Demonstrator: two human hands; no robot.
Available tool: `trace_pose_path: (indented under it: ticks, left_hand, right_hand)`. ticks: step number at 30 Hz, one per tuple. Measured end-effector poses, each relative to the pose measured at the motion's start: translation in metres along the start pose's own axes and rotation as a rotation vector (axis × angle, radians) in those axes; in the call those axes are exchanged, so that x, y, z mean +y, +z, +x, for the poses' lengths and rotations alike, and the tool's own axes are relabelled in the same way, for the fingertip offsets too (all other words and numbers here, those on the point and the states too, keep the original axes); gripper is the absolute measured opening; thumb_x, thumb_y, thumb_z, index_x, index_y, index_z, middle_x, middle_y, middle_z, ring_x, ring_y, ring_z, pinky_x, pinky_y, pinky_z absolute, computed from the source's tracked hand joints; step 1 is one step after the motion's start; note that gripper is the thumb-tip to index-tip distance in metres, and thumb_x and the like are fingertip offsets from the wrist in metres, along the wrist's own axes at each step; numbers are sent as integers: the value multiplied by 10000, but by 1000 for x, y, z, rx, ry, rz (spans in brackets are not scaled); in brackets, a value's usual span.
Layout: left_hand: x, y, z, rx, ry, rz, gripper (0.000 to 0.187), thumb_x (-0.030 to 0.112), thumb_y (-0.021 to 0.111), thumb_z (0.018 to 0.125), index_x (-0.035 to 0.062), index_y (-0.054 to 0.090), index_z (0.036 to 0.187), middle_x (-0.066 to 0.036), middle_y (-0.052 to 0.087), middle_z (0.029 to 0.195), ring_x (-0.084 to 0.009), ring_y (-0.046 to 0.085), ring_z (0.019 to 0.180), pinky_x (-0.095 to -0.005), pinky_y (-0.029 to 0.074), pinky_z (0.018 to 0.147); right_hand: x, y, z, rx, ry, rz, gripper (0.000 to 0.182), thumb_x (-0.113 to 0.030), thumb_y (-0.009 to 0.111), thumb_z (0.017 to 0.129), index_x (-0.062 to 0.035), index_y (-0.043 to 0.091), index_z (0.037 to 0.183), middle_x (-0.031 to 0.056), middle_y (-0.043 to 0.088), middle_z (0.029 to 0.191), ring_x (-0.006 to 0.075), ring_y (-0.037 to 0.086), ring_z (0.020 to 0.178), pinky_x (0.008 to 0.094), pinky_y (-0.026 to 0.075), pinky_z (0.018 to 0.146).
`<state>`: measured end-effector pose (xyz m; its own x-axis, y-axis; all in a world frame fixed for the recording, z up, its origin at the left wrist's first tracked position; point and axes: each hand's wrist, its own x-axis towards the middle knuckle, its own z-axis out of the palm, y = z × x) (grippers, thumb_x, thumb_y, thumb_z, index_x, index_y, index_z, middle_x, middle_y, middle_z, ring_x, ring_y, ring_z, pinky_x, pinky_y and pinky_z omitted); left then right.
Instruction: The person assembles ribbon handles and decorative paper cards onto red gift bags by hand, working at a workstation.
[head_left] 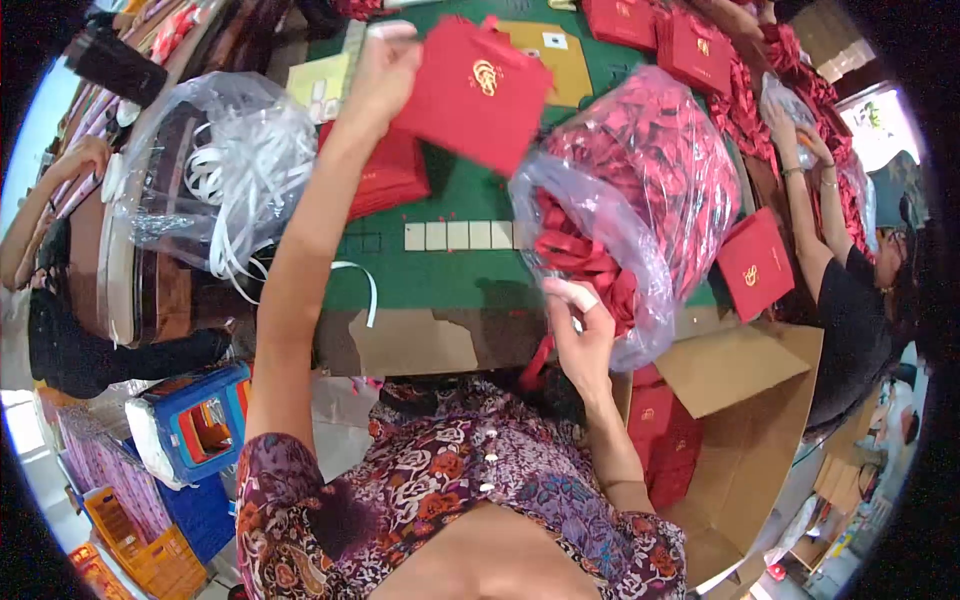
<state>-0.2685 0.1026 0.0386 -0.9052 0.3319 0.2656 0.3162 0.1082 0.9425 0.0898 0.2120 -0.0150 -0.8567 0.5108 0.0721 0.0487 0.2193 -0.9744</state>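
A red pouch with a gold emblem [478,90] hangs from my left hand [388,72], whose fingers are closed at its upper left edge. Below it a stack of red pouches [390,172] lies on the green table mat [440,285]. My right hand [582,325] is at the mouth of a clear plastic bag [650,225] full of red ribbons, with thumb and fingers curled; whether it holds a ribbon is unclear. A row of small pale squares [457,236] lies on the mat between the hands.
A clear bag of white ribbons [225,170] sits left. More red pouches [693,52] lie at the back right, and one [755,264] at the right edge. An open cardboard box [745,430] holds red pouches. Co-workers' arms show at left and right [805,195].
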Motion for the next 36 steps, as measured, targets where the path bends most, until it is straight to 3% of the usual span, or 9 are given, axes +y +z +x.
trace_pose_path:
  ticks: [1,4,8,12,18,23,28,30,36]
  left_hand:
    - [-18,-1,24,49,148,132,350,58,644,918,86,567,1258,-57,632,1030,-138,592,942,-275,487,857]
    - [-87,5,84,180,464,141,221,14,557,934,62,513,1146,-55,559,858,-169,554,790,-319,495,736]
    - [-53,18,59,112,-54,582,310,38,604,906,8,518,1201,-135,626,915,-246,630,849,-337,521,741]
    - [-83,-4,44,96,328,434,368,51,653,888,-7,506,1221,-182,622,1065,-260,634,944,-349,528,764]
    - [-67,-44,-22,-32,321,381,350,64,670,903,16,551,1229,-117,637,1061,-173,631,929,-297,519,792]
    - [-89,-99,-35,-78,355,683,398,142,702,924,45,589,1293,-138,642,1174,-193,638,1057,-327,525,914]
    - [-77,-119,-63,-76,183,666,400,138,709,910,53,604,1287,-139,646,1188,-211,642,1075,-338,528,923]
    - [-86,-121,-67,-55,310,550,442,253,732,873,103,619,1274,-153,651,1034,-242,644,867,-363,522,769]
    - [-59,-109,-82,21,348,802,368,243,666,918,125,611,1262,-176,649,1087,-349,631,1024,-426,497,901]
  right_hand:
    - [-6,0,0,4,-39,-105,214,24,630,910,-29,707,1102,101,696,964,173,658,855,270,504,760]
    - [-1,-1,-12,-32,-29,-133,201,23,615,927,-18,706,1102,24,652,938,88,583,807,225,458,705]
    - [5,-11,-29,-24,49,-193,196,26,674,891,-39,725,1068,45,667,880,75,600,765,227,468,659]
    - [11,-20,-51,4,80,-228,205,-32,756,841,-43,719,1042,52,658,861,110,614,748,255,483,634]
    - [29,-10,-70,-75,-10,-729,533,-201,866,726,-90,621,1187,76,604,940,218,601,682,351,495,623]
    - [41,-5,-67,-142,-128,-555,159,-78,749,840,-45,714,992,83,657,819,209,649,725,334,517,658]
    - [-23,-2,-1,-16,-70,-230,143,-49,721,881,-28,729,1022,61,729,963,95,659,831,256,528,750]
    - [-43,4,34,21,-167,-55,145,-53,713,897,-23,729,1038,16,724,973,68,644,845,233,519,749]
    - [-76,36,109,8,-357,-61,138,-54,716,893,-32,728,1029,13,722,928,61,634,796,227,509,711]
